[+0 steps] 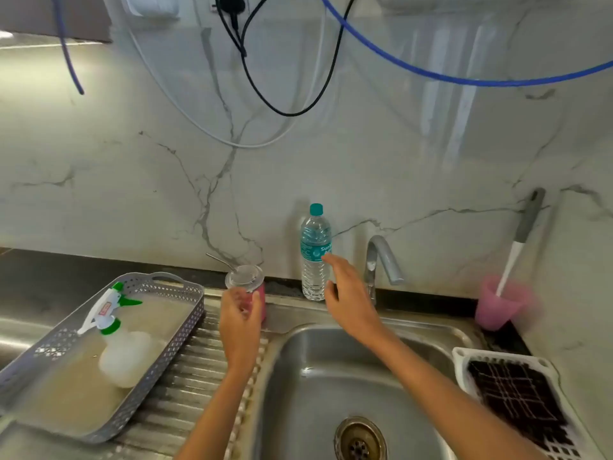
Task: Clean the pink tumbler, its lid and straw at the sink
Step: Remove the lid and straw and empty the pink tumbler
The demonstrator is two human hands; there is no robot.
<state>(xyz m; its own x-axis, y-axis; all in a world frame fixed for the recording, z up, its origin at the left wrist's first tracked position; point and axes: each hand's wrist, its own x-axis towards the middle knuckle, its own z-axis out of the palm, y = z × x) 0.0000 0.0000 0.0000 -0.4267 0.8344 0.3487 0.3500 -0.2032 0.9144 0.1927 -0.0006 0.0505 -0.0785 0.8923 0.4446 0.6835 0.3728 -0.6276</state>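
Pink tumbler (262, 302) (lid (244, 277) on, straw (219, 260) in) gripped by left hand (239, 323).

A grey tray (185, 288) sits on the desk's left side, a spray bottle (124, 348) lying flat in it. A water bottle (315, 257) stands at the back edge, just beside the tap (383, 257). In the back right corner a pink cup (497, 308) holds a tilted brush (519, 247). A white basket (459, 361) with a dark cloth (520, 400) lies at the right edge. Cables (255, 84) and a blue hose (431, 73) hang above
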